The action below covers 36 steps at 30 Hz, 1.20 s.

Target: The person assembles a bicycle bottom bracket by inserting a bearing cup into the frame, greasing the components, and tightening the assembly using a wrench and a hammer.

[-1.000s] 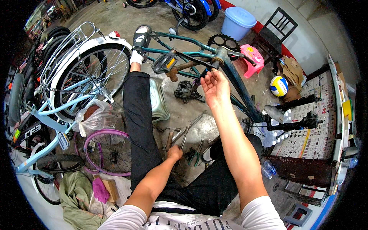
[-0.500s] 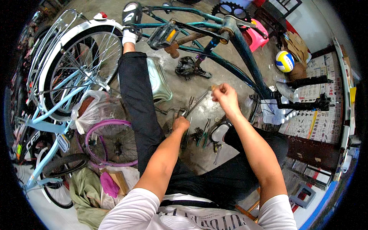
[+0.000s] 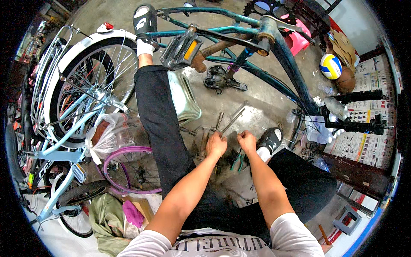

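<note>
**A:** Where are you in this?

**B:** By my reading you're picking through the loose wrenches [image 3: 231, 119] on the concrete just below the teal bicycle frame [image 3: 292, 65]. Your left hand [image 3: 216, 144] and right hand [image 3: 247, 140] sit side by side at the near edge of that pile, on your side of the frame. Both are clenched, knuckles up. I can't tell what either fist encloses.

**A:** And what does the next move call for?

**B:** I'd say lift one tool cleanly. The long bars lie crossed, so dragging one would likely shift the rest. Also mind the pedal [image 3: 182, 50] that hangs off the frame above your outstretched leg.

**A:** What's changed?

**B:** Half a second ago your right hand was held higher, nearer the frame and apart from the left. Now it has dropped to the pile, close beside the left one. Your left hand has barely shifted. Your head has tipped down too, so the frame sits higher in view.
</note>
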Each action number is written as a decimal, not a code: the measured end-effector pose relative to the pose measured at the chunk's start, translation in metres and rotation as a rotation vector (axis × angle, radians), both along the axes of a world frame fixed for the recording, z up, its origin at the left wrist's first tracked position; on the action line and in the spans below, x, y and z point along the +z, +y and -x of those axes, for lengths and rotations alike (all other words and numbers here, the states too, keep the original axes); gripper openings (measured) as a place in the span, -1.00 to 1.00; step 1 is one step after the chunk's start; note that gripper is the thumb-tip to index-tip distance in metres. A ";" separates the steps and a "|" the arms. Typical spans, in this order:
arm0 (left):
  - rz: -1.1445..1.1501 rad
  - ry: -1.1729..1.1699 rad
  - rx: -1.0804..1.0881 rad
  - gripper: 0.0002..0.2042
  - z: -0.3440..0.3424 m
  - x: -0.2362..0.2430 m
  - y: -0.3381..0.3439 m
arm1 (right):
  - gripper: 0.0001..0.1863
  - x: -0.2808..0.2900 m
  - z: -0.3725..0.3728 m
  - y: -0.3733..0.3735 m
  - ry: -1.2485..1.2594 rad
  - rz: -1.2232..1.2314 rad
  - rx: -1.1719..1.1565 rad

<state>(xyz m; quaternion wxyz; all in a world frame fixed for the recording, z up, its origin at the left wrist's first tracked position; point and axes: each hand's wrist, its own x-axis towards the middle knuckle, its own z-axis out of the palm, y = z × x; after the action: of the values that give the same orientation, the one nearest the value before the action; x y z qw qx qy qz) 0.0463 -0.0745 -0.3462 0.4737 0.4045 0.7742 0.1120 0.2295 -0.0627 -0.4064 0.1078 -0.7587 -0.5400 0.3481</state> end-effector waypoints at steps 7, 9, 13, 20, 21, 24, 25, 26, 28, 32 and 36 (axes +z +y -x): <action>0.004 -0.121 0.109 -0.65 -0.001 -0.006 0.003 | -0.68 0.004 -0.022 0.018 0.155 0.121 -0.137; 0.005 -0.206 0.210 -0.66 0.011 -0.013 0.008 | -0.70 0.062 -0.017 0.055 0.375 0.175 -0.134; -0.233 -0.686 0.363 -0.65 0.002 0.066 0.057 | -0.60 0.203 -0.061 0.138 0.099 -0.046 0.269; -0.639 -0.980 0.373 -0.48 0.005 0.248 0.159 | -0.72 0.382 -0.049 0.191 0.600 -0.577 0.138; -0.652 -0.997 0.381 -0.44 0.003 0.262 0.169 | -0.73 0.374 -0.052 0.195 0.608 -0.654 0.056; -0.634 -0.987 0.348 -0.40 -0.003 0.276 0.193 | -0.72 0.372 -0.045 0.217 0.058 -0.929 0.068; -0.608 -0.992 0.342 -0.41 -0.004 0.279 0.194 | -0.70 0.373 -0.040 0.227 0.034 -1.054 0.082; -0.582 -0.998 0.336 -0.43 -0.006 0.281 0.196 | -0.69 0.369 -0.036 0.233 -0.026 -1.023 0.010; -0.540 -1.021 0.324 -0.50 -0.006 0.285 0.197 | -0.67 0.364 -0.026 0.244 -0.003 -0.949 -0.054; -0.543 -1.026 0.299 -0.54 -0.005 0.285 0.199 | -0.56 0.354 -0.004 0.245 0.015 -0.879 0.119; -0.574 -1.007 0.272 -0.56 -0.002 0.285 0.198 | -0.54 0.362 0.007 0.243 0.006 -0.839 0.111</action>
<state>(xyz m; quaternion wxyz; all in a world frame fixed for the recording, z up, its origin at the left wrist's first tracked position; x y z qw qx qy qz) 0.0482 0.1237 -0.0616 0.6358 0.3107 0.4380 0.5545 0.2229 0.1799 -0.0448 0.3899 -0.6177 -0.6747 0.1059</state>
